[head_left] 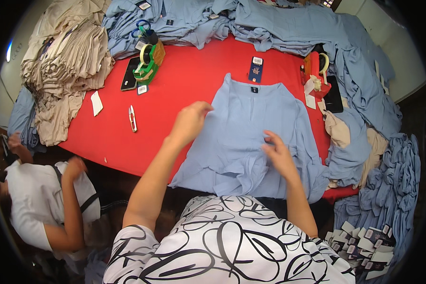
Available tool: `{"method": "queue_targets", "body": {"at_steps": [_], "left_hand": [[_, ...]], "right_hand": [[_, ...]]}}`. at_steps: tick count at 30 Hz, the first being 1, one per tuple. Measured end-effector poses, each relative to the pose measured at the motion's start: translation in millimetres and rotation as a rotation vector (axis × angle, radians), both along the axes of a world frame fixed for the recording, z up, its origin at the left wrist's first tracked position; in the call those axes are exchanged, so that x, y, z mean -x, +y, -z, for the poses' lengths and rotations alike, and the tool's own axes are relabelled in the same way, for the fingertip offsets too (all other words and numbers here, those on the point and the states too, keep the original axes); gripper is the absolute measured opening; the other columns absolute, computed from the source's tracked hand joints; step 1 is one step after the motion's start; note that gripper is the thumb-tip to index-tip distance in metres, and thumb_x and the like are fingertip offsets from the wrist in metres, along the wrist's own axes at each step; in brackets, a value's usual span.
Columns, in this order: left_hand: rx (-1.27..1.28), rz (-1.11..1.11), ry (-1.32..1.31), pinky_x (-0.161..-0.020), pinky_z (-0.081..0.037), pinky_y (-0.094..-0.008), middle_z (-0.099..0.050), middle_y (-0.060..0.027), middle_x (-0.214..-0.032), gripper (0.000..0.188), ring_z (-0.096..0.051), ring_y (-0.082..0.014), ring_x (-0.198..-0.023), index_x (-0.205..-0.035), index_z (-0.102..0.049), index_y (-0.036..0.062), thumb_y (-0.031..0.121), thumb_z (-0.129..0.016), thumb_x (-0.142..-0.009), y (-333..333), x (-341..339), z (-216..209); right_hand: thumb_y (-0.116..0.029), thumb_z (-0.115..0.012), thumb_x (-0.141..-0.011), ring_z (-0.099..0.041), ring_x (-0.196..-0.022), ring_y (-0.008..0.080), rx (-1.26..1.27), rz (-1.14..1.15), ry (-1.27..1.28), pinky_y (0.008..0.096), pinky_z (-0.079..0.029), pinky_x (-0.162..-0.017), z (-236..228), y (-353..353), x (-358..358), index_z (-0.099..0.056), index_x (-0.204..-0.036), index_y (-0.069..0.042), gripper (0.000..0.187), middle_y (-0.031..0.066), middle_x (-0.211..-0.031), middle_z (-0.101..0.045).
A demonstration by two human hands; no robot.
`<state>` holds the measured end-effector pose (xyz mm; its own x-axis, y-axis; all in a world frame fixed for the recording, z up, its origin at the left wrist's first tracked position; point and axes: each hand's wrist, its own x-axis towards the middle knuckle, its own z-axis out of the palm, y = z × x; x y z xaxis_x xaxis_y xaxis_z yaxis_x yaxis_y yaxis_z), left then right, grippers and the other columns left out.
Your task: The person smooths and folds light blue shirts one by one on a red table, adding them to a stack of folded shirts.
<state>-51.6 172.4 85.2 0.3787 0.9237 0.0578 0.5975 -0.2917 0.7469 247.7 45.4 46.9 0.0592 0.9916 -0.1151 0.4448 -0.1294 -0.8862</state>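
Observation:
A light blue long-sleeved blouse lies spread on the red table cover, its neckline away from me and its lower part rumpled near the table edge. My left hand hovers beside the blouse's left side, fingers stretched out and holding nothing I can see. Over the lower right of the blouse is my right hand, thumb and fingers apart and nothing between them. Just beyond the neckline rests a navy hang tag with a white label. Thread snips lie left of my left hand.
Beige garments are heaped at far left, blue garments along the back and right. Tape dispensers, one green and one red, stand near phones. Several tags hang at lower right. Another person is at lower left.

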Motion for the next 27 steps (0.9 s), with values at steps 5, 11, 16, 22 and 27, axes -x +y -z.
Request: {"method": "queue_targets", "body": {"at_steps": [5,11,16,22,27], "left_hand": [[-0.454,0.008,0.276,-0.119,-0.022,-0.0522,-0.056,-0.0080,-0.140,0.054,-0.047,-0.0231,-0.135,-0.140,-0.050,0.0097,-0.003,-0.045,-0.088,-7.3,-15.7,66.0],[-0.367,-0.024,0.260,-0.122,-0.014,-0.0528,-0.048,-0.0044,-0.149,0.054,-0.042,-0.0173,-0.139,-0.146,-0.042,0.0084,0.000,-0.046,-0.093,-3.1,-21.4,64.7],[-0.300,-0.110,0.111,-0.112,-0.032,-0.0475,-0.053,-0.0121,-0.140,0.047,-0.050,-0.0282,-0.131,-0.141,-0.045,0.0053,0.014,-0.055,-0.095,-22.8,-20.8,56.9],[0.443,0.028,-0.365,-0.092,-0.049,-0.0382,-0.060,-0.0213,-0.121,0.051,-0.063,-0.0305,-0.106,-0.133,-0.046,0.0006,0.009,-0.067,-0.088,-148.0,-61.6,5.4],[0.655,-0.476,-0.671,-0.098,-0.047,-0.0356,-0.051,-0.0183,-0.140,0.069,-0.054,-0.0215,-0.121,-0.151,-0.031,0.0037,0.005,-0.062,-0.089,-124.5,43.1,30.7]], "right_hand": [[-0.025,-0.069,-0.088,-0.061,-0.085,0.0370,-0.081,-0.151,-0.600,0.0441,-0.052,-0.074,-2.9,-25.0,40.8,-0.059,-0.133,-0.022,0.047,0.0164,-0.097,-0.056],[-0.021,-0.071,-0.086,-0.061,-0.078,0.0361,-0.139,-0.064,-0.581,0.0444,-0.051,-0.069,9.2,-32.6,15.4,-0.056,-0.136,-0.021,0.052,0.0140,-0.088,-0.056],[-0.019,-0.077,-0.082,-0.065,-0.084,0.0283,0.252,-0.042,-0.318,0.0377,-0.051,-0.070,-31.4,-45.2,1.6,-0.046,-0.141,-0.006,0.068,0.0155,-0.092,-0.064],[-0.012,-0.063,-0.094,-0.064,-0.096,0.0219,0.148,-0.054,0.769,0.0350,-0.051,-0.081,-70.9,-35.8,54.0,-0.046,-0.141,-0.003,0.050,0.0126,-0.110,-0.065],[-0.003,-0.054,-0.096,-0.064,-0.101,0.0215,0.000,-0.115,0.430,0.0353,-0.050,-0.087,-23.8,0.0,53.0,-0.056,-0.130,-0.001,0.034,0.0117,-0.114,-0.064]]}}
